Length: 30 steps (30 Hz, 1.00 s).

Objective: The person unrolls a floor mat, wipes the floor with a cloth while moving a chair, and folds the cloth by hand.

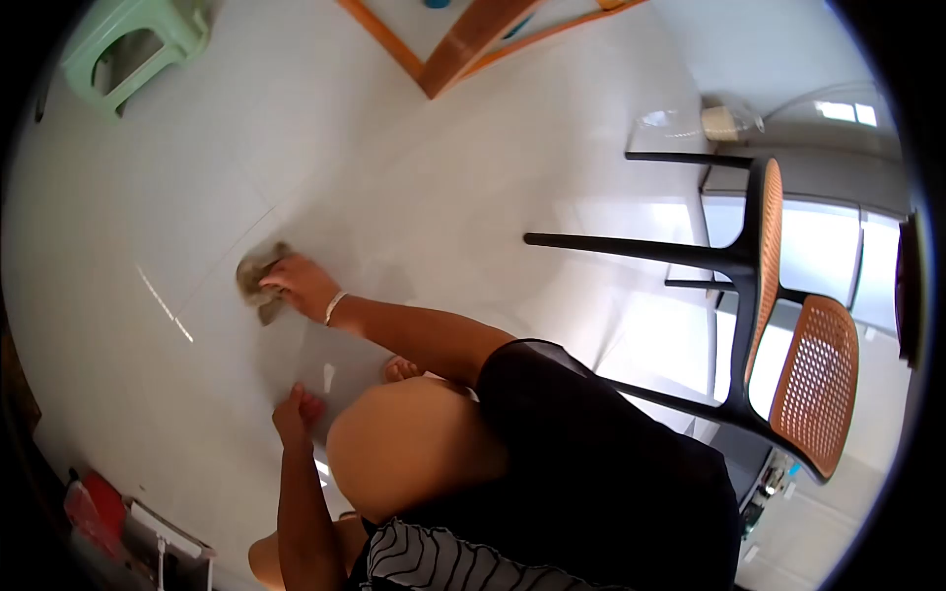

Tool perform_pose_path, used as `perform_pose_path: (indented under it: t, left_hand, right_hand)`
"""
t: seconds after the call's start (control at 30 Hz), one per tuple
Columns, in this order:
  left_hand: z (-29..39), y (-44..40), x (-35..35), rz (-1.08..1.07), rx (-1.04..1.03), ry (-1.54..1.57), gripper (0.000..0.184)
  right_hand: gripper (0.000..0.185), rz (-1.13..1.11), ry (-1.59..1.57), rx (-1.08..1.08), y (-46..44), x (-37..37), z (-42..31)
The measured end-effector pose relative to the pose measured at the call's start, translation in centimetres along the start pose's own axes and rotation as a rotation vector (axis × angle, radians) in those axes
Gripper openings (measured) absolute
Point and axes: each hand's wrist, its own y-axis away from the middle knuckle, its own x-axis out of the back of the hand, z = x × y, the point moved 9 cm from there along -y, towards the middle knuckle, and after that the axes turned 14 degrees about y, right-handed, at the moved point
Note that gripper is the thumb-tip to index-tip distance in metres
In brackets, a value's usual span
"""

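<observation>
My right hand (304,287), with a pale bracelet at the wrist, presses a crumpled brownish-grey rag (252,279) against the light tiled floor (434,187). The fingers are closed on the cloth and cover part of it. Closer to my body, my left hand (300,412) hangs just above the floor beside my bent knee (394,443). Its fingers are curled in, and nothing shows in them.
A black chair with a woven tan seat and back (816,379) stands at the right, its legs reaching toward the middle. A green plastic stool (138,49) is at top left. Wooden furniture legs (473,49) are at the top. A red item (97,504) lies at lower left.
</observation>
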Motion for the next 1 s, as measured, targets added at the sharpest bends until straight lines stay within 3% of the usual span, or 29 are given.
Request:
perform_pose_path:
  t: [0.1,0.23,0.33,0.37,0.43,0.5,0.57,0.63,0.7,0.77,0.8,0.83,0.93,1.0]
  left_hand:
    - [0.8,0.9,-0.5,0.019,-0.05,-0.052,0.033]
    - [-0.5,-0.3,0.1,-0.028,-0.025,0.041,0.034]
    - [0.0,-0.9,0.5,0.025,-0.065,-0.076,0.035]
    - [0.0,-0.9,1.0,0.08,-0.059,-0.166,0.035]
    - [0.3,-0.7,1.3,0.089,-0.036,-0.159,0.036]
    - [0.4,-0.1,0.4,0.076,0.0,-0.162,0.038]
    - [0.8,1.0,-0.5,0.139,0.021,-0.137,0.039]
    - [1.2,1.0,-0.5,0.109,0.023,-0.194,0.039]
    - [0.9,0.1,0.7,0.075,0.028,-0.251,0.039]
    - [-1.1,-1.2,1.9,0.036,0.136,-0.045,0.038]
    - [-1.0,-0.8,2.0,0.163,0.097,-0.003,0.038]
    - [-1.1,-0.5,1.4,0.171,0.098,-0.005,0.038]
    - [-0.6,0.4,2.2,0.291,0.055,0.018,0.036]
    - [-0.8,-0.1,1.5,0.151,0.062,0.088,0.035]
  right_hand:
    - [0.033,-0.014,-0.164,-0.08,-0.4,4.5,-0.9]
    - [0.036,0.145,-0.742,-0.547,2.6,14.6,5.1]
    - [0.036,0.479,-0.649,-0.643,6.3,24.2,12.8]
    - [0.035,0.646,-0.442,-0.588,6.8,28.4,15.0]
    - [0.035,0.828,-0.385,-0.717,8.4,34.0,19.6]
    - [0.035,1.041,-0.012,-0.749,10.5,39.9,24.7]
    - [0.033,1.13,0.439,-0.915,12.6,44.6,28.8]
    - [0.033,1.204,0.456,-1.144,14.2,47.4,30.6]
    - [0.037,1.199,0.587,-1.171,16.1,49.5,34.1]
    - [0.047,1.054,0.256,-1.354,17.9,49.1,39.1]
    - [0.055,0.705,0.429,-1.604,16.6,48.4,37.7]
    - [0.055,0.695,0.426,-1.608,16.5,47.8,38.8]
    - [0.056,0.132,0.866,-1.389,12.7,44.6,41.6]
    - [0.056,0.155,0.896,-1.318,11.9,43.7,42.1]
